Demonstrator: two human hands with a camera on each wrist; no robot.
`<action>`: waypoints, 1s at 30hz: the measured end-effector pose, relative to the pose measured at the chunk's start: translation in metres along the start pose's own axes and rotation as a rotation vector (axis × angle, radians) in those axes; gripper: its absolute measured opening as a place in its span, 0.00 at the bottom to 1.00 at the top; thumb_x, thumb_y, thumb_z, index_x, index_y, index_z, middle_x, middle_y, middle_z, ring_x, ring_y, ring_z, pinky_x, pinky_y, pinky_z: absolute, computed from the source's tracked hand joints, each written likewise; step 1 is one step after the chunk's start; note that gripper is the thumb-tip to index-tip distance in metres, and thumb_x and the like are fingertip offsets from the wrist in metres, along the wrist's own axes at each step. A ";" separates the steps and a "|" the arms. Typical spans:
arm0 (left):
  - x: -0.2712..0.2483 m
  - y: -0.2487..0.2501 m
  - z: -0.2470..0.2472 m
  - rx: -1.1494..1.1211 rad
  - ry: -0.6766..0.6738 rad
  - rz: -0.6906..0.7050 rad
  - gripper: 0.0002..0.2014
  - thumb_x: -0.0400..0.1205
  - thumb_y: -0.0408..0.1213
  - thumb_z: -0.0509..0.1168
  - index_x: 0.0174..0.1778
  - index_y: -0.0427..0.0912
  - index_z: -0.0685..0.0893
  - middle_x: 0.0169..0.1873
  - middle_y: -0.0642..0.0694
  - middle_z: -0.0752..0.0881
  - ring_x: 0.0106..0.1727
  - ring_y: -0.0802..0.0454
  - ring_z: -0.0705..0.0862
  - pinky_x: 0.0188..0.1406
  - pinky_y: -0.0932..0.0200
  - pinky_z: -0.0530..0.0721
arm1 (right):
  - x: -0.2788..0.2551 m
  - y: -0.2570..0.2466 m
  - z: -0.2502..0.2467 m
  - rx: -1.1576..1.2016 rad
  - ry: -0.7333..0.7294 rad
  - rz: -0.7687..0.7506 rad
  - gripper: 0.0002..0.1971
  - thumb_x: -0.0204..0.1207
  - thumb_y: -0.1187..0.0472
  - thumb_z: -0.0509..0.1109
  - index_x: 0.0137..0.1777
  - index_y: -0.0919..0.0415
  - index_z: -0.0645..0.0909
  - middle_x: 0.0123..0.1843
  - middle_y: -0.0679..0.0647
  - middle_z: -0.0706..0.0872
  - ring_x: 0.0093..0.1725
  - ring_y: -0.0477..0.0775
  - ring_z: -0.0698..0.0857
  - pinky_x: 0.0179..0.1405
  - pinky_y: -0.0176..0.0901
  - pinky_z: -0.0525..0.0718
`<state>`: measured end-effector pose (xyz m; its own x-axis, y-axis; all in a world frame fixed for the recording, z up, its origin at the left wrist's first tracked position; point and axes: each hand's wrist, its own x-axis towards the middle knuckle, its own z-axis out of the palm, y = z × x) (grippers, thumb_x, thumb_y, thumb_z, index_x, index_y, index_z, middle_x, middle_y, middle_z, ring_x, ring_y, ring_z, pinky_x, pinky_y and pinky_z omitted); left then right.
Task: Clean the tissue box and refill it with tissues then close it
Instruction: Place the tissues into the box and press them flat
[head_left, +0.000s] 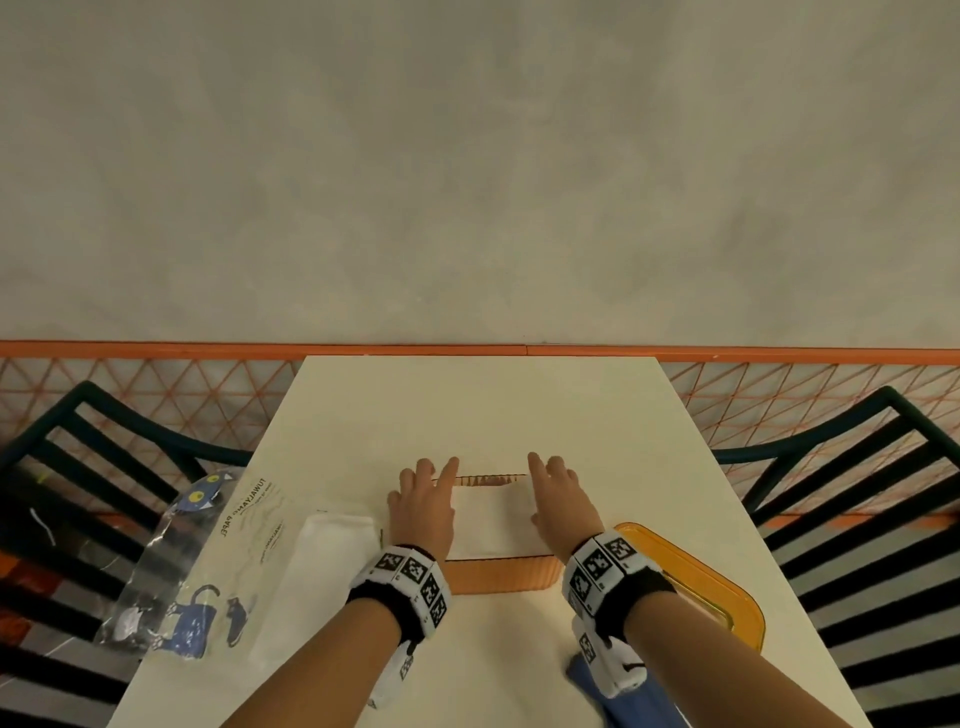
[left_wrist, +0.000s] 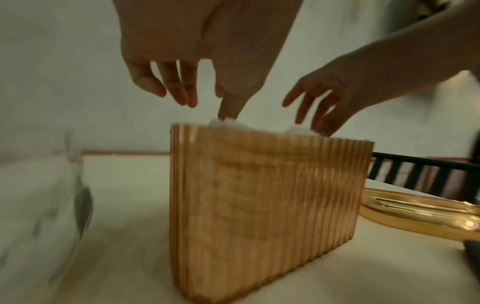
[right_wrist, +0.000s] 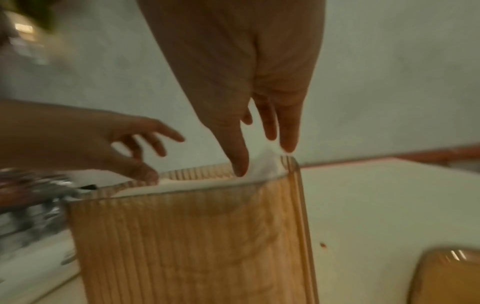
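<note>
A ribbed orange see-through tissue box (head_left: 498, 574) stands open on the cream table (head_left: 493, 405), filled to the rim with white tissues (head_left: 493, 517). My left hand (head_left: 423, 499) lies along the stack's left edge and my right hand (head_left: 558, 499) along its right edge, fingers straight. In the left wrist view the left thumb touches the tissues (left_wrist: 228, 123) at the top of the box (left_wrist: 259, 195). In the right wrist view my right hand (right_wrist: 249, 102) presses a raised tissue corner (right_wrist: 265, 166) at the rim. The box's orange lid (head_left: 691, 577) lies flat to the right.
A printed plastic tissue pack (head_left: 208, 561) with a white tissue stack (head_left: 322, 571) lies at the table's left edge. A blue cloth (head_left: 628, 696) sits under my right forearm. Dark slatted chairs (head_left: 78, 493) flank the table, and a wall stands behind it.
</note>
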<state>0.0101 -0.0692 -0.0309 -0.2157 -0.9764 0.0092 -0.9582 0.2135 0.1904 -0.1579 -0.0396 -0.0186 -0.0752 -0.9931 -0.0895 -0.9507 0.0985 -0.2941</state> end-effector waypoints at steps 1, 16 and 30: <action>0.000 0.001 -0.003 0.009 0.022 0.059 0.29 0.82 0.38 0.62 0.79 0.56 0.61 0.72 0.48 0.68 0.71 0.47 0.68 0.65 0.51 0.71 | -0.002 -0.001 -0.002 -0.063 0.067 -0.069 0.32 0.75 0.72 0.67 0.77 0.59 0.59 0.72 0.60 0.67 0.67 0.60 0.72 0.55 0.47 0.84; 0.015 -0.002 0.003 0.301 -0.555 0.202 0.34 0.80 0.40 0.66 0.76 0.71 0.58 0.76 0.48 0.64 0.73 0.41 0.73 0.72 0.39 0.61 | 0.005 0.002 -0.001 -0.231 -0.405 -0.026 0.29 0.80 0.67 0.58 0.76 0.39 0.64 0.77 0.53 0.67 0.76 0.59 0.70 0.76 0.78 0.38; -0.002 -0.031 -0.012 -0.204 -0.252 0.173 0.18 0.84 0.44 0.59 0.71 0.54 0.75 0.71 0.51 0.74 0.73 0.50 0.72 0.75 0.49 0.68 | 0.004 0.004 -0.008 -0.198 -0.287 -0.081 0.25 0.77 0.64 0.67 0.73 0.46 0.71 0.75 0.52 0.71 0.77 0.54 0.68 0.80 0.64 0.51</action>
<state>0.0421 -0.0746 -0.0250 -0.4356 -0.8823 -0.1785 -0.8515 0.3396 0.3995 -0.1643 -0.0439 -0.0129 0.0642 -0.9363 -0.3452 -0.9920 -0.0223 -0.1240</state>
